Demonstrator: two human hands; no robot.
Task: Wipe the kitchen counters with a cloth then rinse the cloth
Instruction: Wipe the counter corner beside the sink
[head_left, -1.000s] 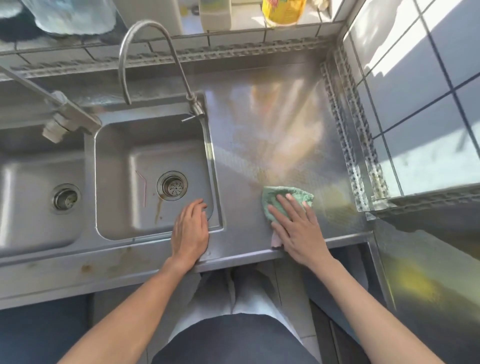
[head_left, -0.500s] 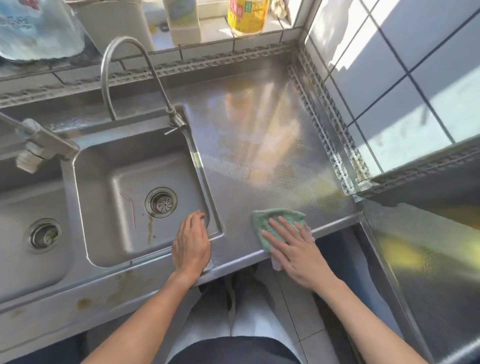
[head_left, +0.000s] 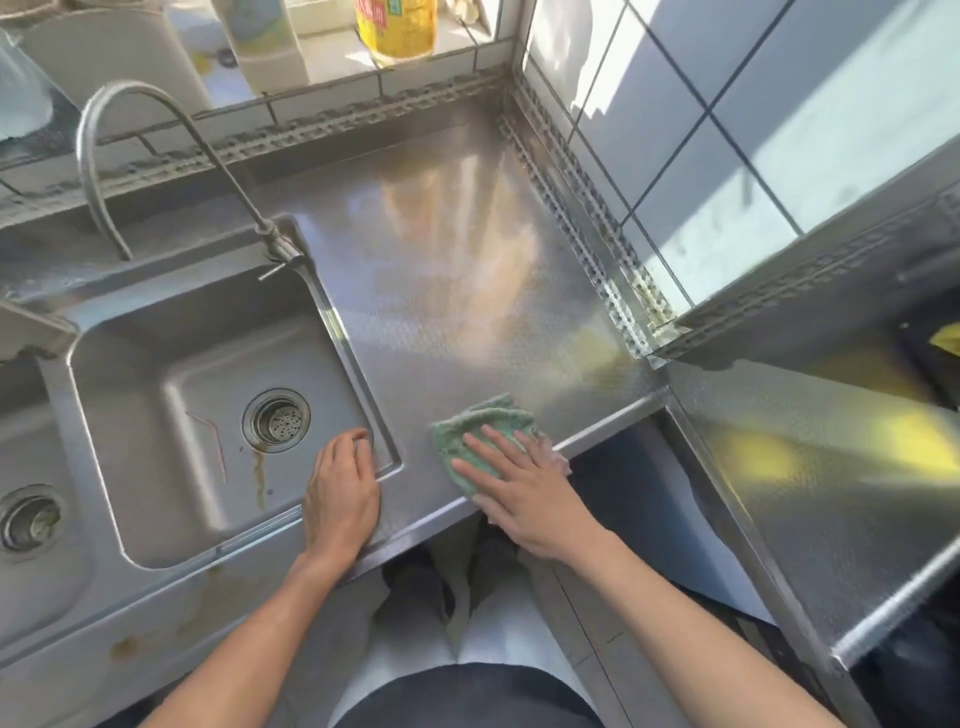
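A green cloth (head_left: 480, 422) lies flat on the stainless steel counter (head_left: 457, 270) near its front edge. My right hand (head_left: 524, 493) presses down on it with straight, spread fingers. My left hand (head_left: 340, 493) rests flat on the front right rim of the right sink basin (head_left: 208, 410), fingers relaxed over the edge. A curved faucet (head_left: 156, 135) arches over that basin from its back right corner.
A second basin (head_left: 31, 519) sits at the left. Bottles, one of them yellow (head_left: 397, 26), stand on the tiled ledge behind. A tiled wall (head_left: 727, 130) bounds the counter on the right, and another steel surface (head_left: 810, 493) extends at the lower right.
My right hand has slid the cloth leftward along the front edge of the counter. The left hand has stayed on the sink rim while the view shifted.
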